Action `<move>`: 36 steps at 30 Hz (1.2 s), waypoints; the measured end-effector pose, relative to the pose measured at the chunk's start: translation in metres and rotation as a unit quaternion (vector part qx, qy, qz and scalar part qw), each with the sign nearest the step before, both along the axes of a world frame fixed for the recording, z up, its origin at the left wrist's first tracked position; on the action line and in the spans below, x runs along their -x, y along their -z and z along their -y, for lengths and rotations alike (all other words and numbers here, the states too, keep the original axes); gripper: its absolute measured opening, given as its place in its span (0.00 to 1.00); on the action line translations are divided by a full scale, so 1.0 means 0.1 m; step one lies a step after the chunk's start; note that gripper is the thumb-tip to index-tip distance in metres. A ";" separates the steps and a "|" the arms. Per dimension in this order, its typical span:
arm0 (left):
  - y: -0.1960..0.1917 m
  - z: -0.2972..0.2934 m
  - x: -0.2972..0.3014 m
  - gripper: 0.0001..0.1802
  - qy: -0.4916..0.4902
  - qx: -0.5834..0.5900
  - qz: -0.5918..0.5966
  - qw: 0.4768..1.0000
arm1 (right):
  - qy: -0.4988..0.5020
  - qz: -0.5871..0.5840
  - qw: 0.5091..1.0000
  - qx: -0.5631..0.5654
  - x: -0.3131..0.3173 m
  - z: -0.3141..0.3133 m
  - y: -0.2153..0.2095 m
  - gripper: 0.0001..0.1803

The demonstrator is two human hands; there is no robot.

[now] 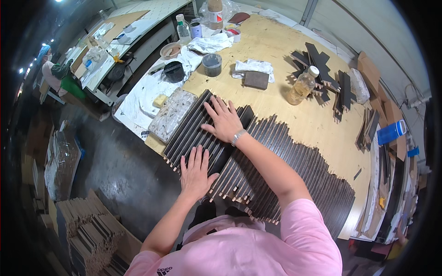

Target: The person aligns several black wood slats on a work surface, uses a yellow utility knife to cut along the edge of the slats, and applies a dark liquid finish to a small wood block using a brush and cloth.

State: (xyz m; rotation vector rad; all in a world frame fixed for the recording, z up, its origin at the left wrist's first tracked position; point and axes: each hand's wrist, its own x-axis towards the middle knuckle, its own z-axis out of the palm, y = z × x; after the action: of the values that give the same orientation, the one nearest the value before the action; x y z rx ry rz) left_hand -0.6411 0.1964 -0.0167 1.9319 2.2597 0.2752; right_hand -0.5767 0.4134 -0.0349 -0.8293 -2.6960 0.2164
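Both hands flat on dark slats
Left hand point(197, 171) and right hand point(224, 120) lie open – the dark slats point(294, 170) run side by side on the counter point(276, 50), long axis pointing away toward upper right.

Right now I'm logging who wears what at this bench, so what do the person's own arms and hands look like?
Both forearms are bare below short pink sleeves of a T-shirt with a small dark logo at the lower hem. The right hand has a silver metal wristwatch at the wrist. The left hand wears nothing; no gloves or rings show.

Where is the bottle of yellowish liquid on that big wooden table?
In the head view the bottle stands right of centre, beyond the row of dark slats, just left of a pile of dark wooden pieces.
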 end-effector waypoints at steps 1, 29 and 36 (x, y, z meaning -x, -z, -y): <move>0.01 0.01 0.00 0.46 -0.003 0.003 0.003 1.000 | 0.001 -0.009 1.000 0.002 -0.13 0.03 -0.01 0.42; 0.12 0.48 -0.21 0.43 0.006 -0.084 0.070 0.994 | 0.052 -0.028 0.997 0.047 -0.38 -0.20 0.04 0.41; 0.16 0.29 0.07 0.45 -0.027 -0.025 -0.009 0.999 | 0.030 -0.018 0.998 0.044 -0.10 -0.13 0.16 0.41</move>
State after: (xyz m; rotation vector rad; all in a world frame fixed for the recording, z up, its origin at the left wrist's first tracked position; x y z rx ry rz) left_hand -0.6478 0.1672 -0.0323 1.9084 2.3407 0.3249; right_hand -0.5664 0.4261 -0.0506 -0.9211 -2.6396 0.3368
